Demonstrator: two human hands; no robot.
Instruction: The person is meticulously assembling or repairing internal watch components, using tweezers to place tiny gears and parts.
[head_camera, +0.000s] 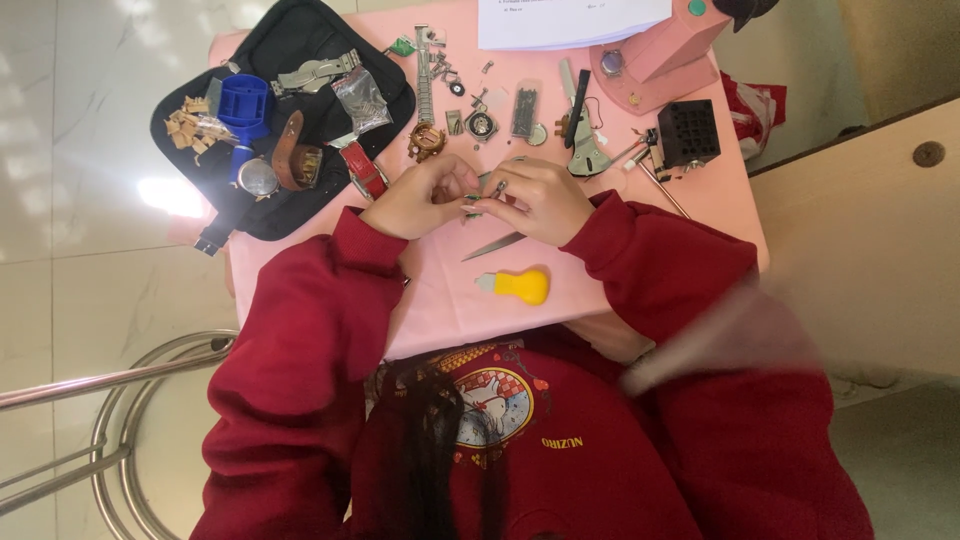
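Both hands meet at the frame's centre: left hand (425, 197) and right hand (540, 200) pinch a small metal part (487, 195) between their fingertips.

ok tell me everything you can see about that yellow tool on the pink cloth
The yellow tool is a small rounded, pear-shaped handle, apparently smooth plastic, with a short pale stub at its narrow end pointing left in the picture. It lies flat on the pink cloth, nearer the person's body than both hands, just below a pair of metal tweezers. Nothing touches it; the left hand and right hand work above it.
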